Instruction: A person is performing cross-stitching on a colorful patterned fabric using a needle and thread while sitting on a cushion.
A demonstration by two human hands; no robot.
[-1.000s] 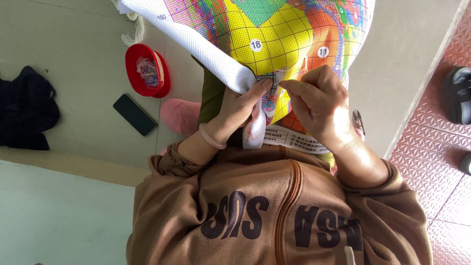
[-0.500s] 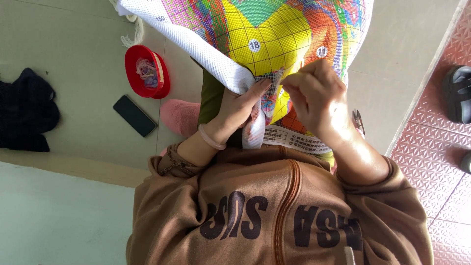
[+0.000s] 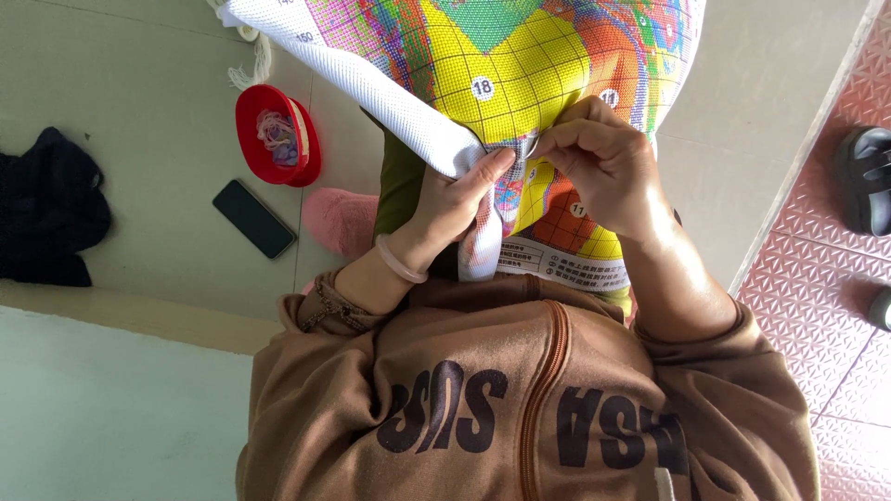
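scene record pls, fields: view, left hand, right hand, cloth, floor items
view: head camera, looking down the person's front
left hand: grips the folded white edge of the cross-stitch cloth, thumb on top; pale bangle on the wrist
right hand: fingertips pinched on the cloth beside the left thumb; any needle too small to tell
cloth: printed colour grid, mostly yellow, orange and green, draped over the lap
floor items: red bowl holding thread, black phone, pink slipper, dark garment, black shoe
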